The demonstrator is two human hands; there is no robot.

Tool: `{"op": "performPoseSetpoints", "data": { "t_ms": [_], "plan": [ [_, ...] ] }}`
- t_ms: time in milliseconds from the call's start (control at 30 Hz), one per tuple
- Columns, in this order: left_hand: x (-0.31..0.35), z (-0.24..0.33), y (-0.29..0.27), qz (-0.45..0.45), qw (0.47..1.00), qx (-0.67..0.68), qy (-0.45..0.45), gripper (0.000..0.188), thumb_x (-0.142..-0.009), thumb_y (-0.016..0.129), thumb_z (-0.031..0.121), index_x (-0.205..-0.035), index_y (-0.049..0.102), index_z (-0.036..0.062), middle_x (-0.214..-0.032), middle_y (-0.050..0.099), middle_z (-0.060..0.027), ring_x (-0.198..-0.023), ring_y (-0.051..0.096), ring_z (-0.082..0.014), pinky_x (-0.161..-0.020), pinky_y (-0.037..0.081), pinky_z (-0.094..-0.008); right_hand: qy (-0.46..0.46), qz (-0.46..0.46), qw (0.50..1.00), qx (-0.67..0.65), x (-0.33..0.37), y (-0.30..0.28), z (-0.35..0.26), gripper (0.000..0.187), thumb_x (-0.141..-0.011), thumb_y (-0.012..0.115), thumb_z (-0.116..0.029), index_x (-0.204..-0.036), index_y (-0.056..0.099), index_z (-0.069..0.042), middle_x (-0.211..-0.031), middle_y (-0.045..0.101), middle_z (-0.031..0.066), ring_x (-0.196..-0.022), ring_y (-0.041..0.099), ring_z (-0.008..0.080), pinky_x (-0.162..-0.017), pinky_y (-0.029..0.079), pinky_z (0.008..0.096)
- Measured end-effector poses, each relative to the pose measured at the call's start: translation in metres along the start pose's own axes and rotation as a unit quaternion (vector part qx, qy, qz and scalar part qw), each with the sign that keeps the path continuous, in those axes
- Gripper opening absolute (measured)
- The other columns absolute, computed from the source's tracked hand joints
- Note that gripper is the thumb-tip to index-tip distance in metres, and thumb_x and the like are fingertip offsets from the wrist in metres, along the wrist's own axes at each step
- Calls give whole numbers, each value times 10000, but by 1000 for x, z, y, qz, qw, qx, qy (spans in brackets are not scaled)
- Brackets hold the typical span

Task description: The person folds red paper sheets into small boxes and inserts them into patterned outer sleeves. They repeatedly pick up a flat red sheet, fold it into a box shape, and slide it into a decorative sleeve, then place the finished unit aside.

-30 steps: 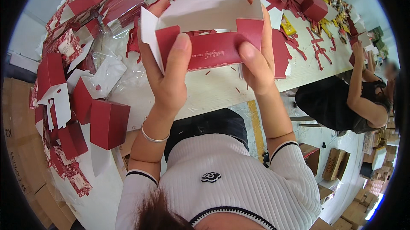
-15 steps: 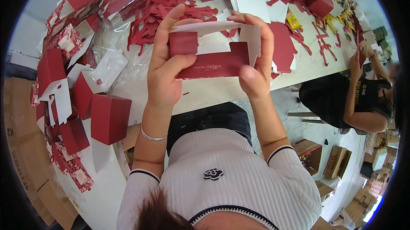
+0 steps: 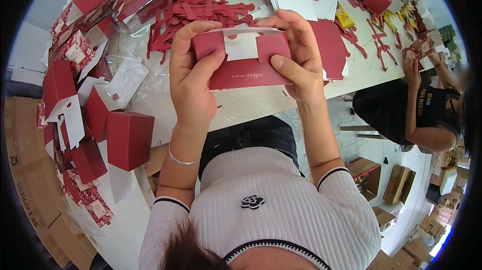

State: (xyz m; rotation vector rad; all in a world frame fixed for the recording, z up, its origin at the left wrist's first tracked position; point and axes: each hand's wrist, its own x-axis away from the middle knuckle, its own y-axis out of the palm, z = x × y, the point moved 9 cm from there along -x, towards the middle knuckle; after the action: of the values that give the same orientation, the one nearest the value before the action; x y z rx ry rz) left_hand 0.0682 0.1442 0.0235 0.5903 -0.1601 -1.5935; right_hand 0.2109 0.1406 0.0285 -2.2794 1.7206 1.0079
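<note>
Between my two hands I hold a red cardboard box (image 3: 243,73), raised over the near edge of the table. Two red end flaps are folded in toward each other, and a white part shows in the gap between them. My left hand (image 3: 193,77) grips the box's left end, its thumb on the left flap and its fingers behind. At the other end my right hand (image 3: 304,61) presses its thumb on the right flap, with its fingers curled over the back edge. A white-edged panel stands up along the far side of the box.
Behind the box lies a heap of red paper strips (image 3: 196,11). Red and white boxes (image 3: 130,139) crowd the table's left side. White cards (image 3: 292,3) and a yellow packet (image 3: 344,16) lie farther right. A co-worker (image 3: 427,112) at the right handles a patterned red piece.
The right flap of the box has been folded inward, and my right thumb has moved onto it. At the right, the co-worker's piece has turned to show its patterned face.
</note>
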Motion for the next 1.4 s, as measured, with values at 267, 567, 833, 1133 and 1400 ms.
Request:
{"op": "performPoseSetpoints", "data": {
  "t_ms": [267, 567, 833, 1133, 1400],
  "plan": [
    [0, 2, 7, -149, 979, -76, 120, 185, -713, 494, -27, -888, 471, 25, -1095, 485, -134, -981, 446, -152, -871, 347, -273, -40, 55, 995, 68, 1, -10, -7, 272, -714, 419, 101, -899, 587, -7, -1045, 535, 130, -978, 492, 178, -859, 365, 274],
    [3, 14, 15, -144, 940, -226, 212, 336, -685, 504, -78, -1004, 467, 22, -1080, 456, -117, -1020, 431, -196, -908, 327, -311, -56, -15, 954, 294, -7, 10, -15, 393, -651, 563, 82, -1031, 547, -20, -1069, 493, 105, -1016, 461, 249, -895, 360, 315],
    [4, 25, 2, -108, 954, -101, 261, 219, -780, 391, 62, -974, 454, -15, -1037, 502, -154, -977, 466, -223, -905, 328, -313, -104, -71, 959, 254, -6, 20, -26, 333, -658, 540, 29, -987, 575, -9, -1053, 506, 139, -1030, 466, 275, -932, 327, 378],
    [28, -31, -48, 7, 980, 62, -189, 570, -869, 412, 260, -1347, 199, 35, -1323, 322, -94, -1219, 338, -208, -1009, 256, -339, -313, -157, 842, 411, 47, 72, -32, 203, -698, 532, -52, -876, 609, 5, -1014, 539, 150, -989, 518, 332, -965, 287, 512],
    [67, -40, -77, -106, 944, -310, 37, 1038, -571, 755, 82, -1373, 95, 71, -1336, 273, -146, -1238, 302, -281, -1008, 262, -402, 106, 61, 990, 65, 26, -5, 39, 529, -748, 661, -169, -1196, 434, -2, -1116, 507, 100, -1084, 454, 215, -971, 302, 355]
  ]
}}
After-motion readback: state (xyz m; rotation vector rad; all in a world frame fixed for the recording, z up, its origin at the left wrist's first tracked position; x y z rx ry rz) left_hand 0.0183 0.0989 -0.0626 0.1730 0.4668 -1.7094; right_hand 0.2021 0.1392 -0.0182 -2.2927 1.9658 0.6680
